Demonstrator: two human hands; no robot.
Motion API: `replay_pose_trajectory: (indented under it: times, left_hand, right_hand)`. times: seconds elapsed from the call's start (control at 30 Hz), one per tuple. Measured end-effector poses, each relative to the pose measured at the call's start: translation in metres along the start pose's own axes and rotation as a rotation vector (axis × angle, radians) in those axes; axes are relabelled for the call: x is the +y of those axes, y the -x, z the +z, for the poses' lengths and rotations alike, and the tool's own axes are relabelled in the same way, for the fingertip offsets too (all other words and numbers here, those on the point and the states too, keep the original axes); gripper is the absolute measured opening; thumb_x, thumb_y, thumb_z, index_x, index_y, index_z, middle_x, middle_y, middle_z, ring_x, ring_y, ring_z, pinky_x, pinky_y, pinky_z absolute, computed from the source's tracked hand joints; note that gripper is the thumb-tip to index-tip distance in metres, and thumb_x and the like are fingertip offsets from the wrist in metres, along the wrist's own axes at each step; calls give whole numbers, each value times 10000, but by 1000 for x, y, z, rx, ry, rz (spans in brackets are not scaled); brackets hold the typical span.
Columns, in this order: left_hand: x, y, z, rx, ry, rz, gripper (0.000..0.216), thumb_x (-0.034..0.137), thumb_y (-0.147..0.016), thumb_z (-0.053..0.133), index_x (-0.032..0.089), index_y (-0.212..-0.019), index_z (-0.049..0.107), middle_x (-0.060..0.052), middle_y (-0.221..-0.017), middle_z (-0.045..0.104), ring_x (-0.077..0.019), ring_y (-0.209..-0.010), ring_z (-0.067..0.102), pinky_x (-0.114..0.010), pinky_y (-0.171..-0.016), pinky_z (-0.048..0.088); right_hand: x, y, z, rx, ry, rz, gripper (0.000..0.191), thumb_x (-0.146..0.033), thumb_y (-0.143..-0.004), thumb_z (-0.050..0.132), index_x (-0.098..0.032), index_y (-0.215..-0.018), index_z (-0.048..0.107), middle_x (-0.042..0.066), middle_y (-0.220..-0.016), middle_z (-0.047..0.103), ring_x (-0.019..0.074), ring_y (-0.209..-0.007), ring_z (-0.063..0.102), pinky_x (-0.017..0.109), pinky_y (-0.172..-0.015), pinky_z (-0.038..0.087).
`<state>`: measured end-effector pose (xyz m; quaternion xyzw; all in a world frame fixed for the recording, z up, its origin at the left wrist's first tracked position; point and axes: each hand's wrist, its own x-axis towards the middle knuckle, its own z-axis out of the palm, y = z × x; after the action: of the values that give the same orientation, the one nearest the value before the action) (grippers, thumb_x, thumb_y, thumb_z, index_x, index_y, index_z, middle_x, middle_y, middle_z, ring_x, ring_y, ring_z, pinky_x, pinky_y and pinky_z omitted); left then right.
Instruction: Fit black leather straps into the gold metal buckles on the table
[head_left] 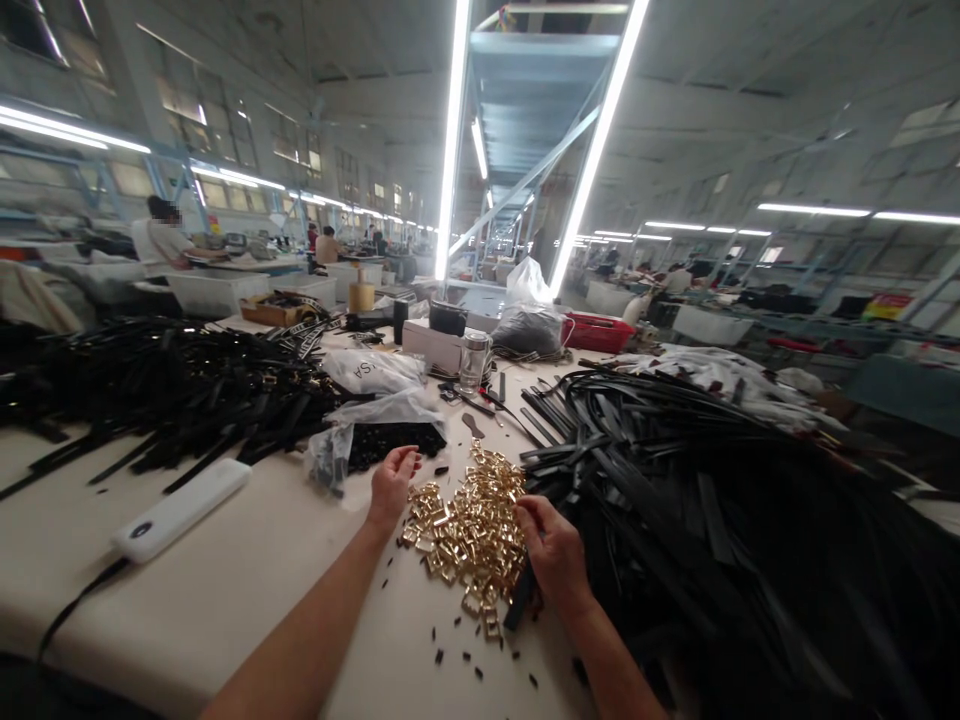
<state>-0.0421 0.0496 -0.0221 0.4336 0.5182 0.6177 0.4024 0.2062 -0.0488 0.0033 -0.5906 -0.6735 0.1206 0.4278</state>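
A heap of gold metal buckles lies on the table between my hands. My left hand is raised at the heap's left edge, thumb and fingertips pinched together; anything between them is too small to make out. Just behind it lies an open clear plastic bag with small black pieces in it. At the heap's right side, my right hand is closed with thumb against fingers, and what it grips is hidden. A black strap end shows beneath this hand, beside a big pile of black straps.
More black straps with metal bits cover the table's left. A white device with a black cable lies in front. Farther back are a glass jar, a white box and a red case. Small black bits lie near me.
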Motion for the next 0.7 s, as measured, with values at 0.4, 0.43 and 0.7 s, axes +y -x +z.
replay_pose_trajectory:
  times: [0.4,0.43,0.7]
  left_hand:
    - [5,34,23,-444,-234,149,283,356,-759,626,218,-994,701,-69,-984,709,-230,-905,637,-321,-839,463]
    - [7,37,25,-504,-241,155,291,367,-766,622,219,-1004,700,-71,-980,710,-230,-893,641,-316,-817,472]
    - [15,42,26,-558,-302,225,250,414,-754,623,233,-887,732,-54,-845,707,-225,-785,638,-308,-741,488]
  right_hand:
    - [-7,4,6,-74,-5,-58,194,-304,-903,456,-217,-899,630,26,-806,679,178,-734,625,241,-694,440]
    - [-8,5,6,-79,-3,-65,195,-296,-904,453,-216,-892,631,27,-807,677,177,-734,623,240,-698,439]
    - [-22,6,-1,-70,78,-77,200,-248,-905,443,-201,-885,637,31,-842,668,157,-769,613,218,-702,425]
